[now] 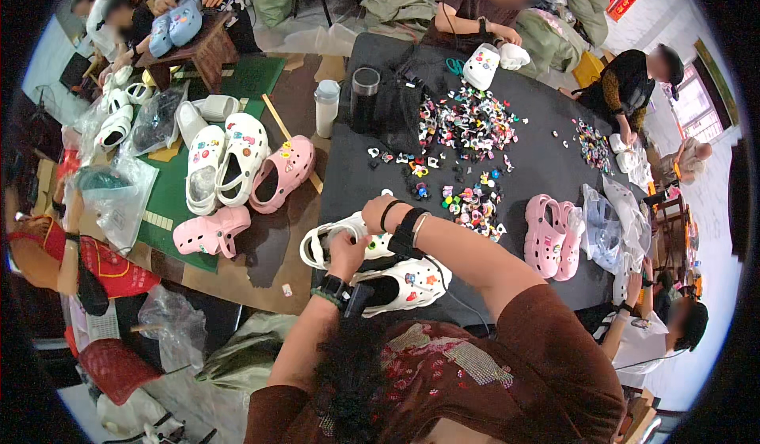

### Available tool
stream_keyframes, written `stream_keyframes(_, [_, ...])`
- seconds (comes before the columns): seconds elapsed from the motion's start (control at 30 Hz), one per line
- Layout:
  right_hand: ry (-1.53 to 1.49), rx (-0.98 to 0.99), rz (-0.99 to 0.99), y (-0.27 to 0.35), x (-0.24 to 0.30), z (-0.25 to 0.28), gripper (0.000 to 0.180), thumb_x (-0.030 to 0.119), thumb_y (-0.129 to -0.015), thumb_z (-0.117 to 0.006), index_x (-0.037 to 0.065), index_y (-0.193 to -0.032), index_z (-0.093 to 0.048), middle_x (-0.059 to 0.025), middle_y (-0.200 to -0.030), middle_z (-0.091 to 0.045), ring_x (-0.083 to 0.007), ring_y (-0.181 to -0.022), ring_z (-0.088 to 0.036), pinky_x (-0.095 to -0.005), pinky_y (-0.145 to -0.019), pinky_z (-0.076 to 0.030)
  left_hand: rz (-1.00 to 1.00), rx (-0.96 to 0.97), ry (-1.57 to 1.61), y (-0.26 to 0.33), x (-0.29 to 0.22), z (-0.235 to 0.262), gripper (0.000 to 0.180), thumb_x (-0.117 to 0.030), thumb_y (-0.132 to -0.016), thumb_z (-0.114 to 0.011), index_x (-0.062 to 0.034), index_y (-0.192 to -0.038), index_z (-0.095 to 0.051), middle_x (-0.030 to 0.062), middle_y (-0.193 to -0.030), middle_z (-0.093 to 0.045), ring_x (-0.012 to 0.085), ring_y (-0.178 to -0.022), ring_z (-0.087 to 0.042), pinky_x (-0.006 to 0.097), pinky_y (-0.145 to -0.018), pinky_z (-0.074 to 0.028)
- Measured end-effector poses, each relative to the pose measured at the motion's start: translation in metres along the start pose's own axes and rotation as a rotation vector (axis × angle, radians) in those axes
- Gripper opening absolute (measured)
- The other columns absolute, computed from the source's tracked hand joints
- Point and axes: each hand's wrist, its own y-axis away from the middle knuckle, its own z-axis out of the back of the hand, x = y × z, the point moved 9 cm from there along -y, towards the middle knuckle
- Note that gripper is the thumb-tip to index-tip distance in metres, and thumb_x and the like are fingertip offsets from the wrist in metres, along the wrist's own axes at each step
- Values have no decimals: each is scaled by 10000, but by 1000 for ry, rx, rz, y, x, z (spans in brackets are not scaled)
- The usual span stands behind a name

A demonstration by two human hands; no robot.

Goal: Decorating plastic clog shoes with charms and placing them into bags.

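A white clog lies on the black table in front of me, its heel strap toward the left. My left hand grips its upper by the foot opening, fingers partly hidden inside. Over the same upper, my right hand has its fingers pinched together; whatever they hold is too small or hidden to make out. A green charm shows on the upper beside my hands. Nearer to me rests a second white clog, decorated with charms including an orange star, partly behind my left wrist.
Piles of small colourful charms cover the table's middle. Pink clogs stand at right near clear bags. Decorated white clogs and pink ones lie at left. A dark tumbler and white bottle stand beyond. Several people work around.
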Motion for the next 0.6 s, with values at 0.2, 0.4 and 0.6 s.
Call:
stream_keyframes(0.2, [-57,-138,76,16,-14,4,259,243,-730,-586,36,-838,-698,-190,-798,-666,-347,-786,-657,-438,-694,-515,-8,7,-4,3,-14,-1,256,-180,-742,-742,42,-819,-640,142,-710,-643,197,-631,-606,341,-593,-459])
stream_keyframes(0.4, [-479,-173,245,23,-28,-2,306,291,-845,-487,22,-710,-543,-123,-639,-606,-222,-606,-630,-368,-568,-476,-267,-1,-118,-4,-10,-7,223,-166,-758,-700,-1,-905,-672,148,-837,-680,259,-766,-655,370,-695,-495])
stream_keyframes(0.6, [-506,-173,231,15,-48,0,332,345,-846,-572,26,-927,-532,-164,-776,-617,-330,-747,-598,-411,-647,-446,-222,-3,-94,-2,-10,-5,213,-166,-755,-697,-18,-907,-682,144,-821,-681,257,-767,-659,369,-688,-495])
